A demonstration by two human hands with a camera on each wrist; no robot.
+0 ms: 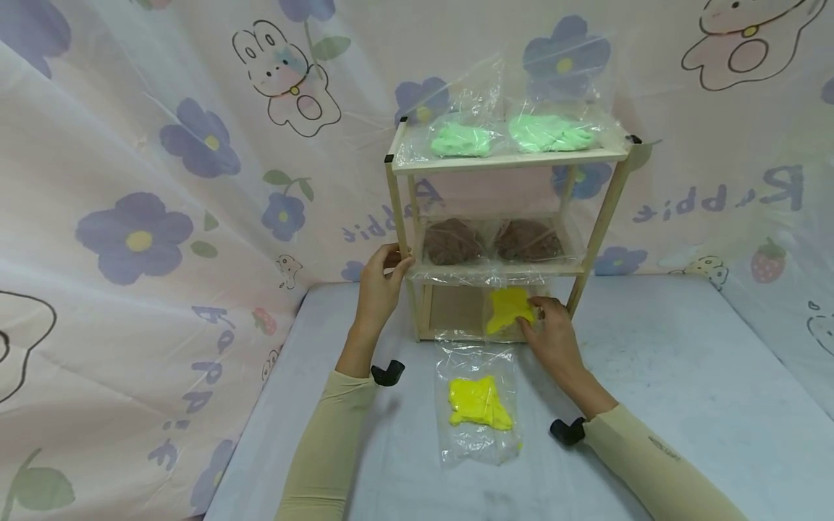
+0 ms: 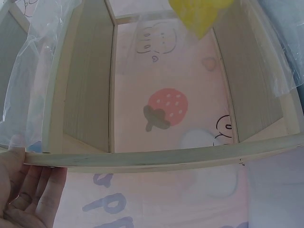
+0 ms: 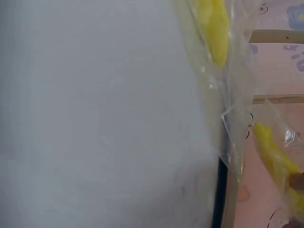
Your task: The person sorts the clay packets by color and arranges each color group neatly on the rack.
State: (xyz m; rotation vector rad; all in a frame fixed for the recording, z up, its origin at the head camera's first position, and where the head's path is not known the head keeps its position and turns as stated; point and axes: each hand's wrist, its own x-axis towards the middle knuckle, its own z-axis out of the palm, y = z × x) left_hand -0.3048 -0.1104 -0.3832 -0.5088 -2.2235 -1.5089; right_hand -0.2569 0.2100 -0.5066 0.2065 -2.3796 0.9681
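My left hand (image 1: 380, 289) grips the left front post of a small wooden shelf rack (image 1: 607, 217). In the left wrist view, its thumb and fingers (image 2: 45, 192) lie on either side of that post (image 2: 156, 160). At the bottom tier my right hand (image 1: 555, 336) pinches the right side of a clear bag of yellow clay (image 1: 508, 307). The right wrist view shows only fingertips (image 3: 297, 181) on that bag (image 3: 278, 164). A second bag of yellow clay (image 1: 481, 402) lies flat on the table before the rack.
Two bags of brown clay (image 1: 454, 242) sit on the middle tier, their plastic hanging over its front edge. Two bags of light green clay (image 1: 461, 140) rest on the top tier. Behind the white-covered table (image 1: 651, 376) hangs a printed curtain (image 1: 215, 289).
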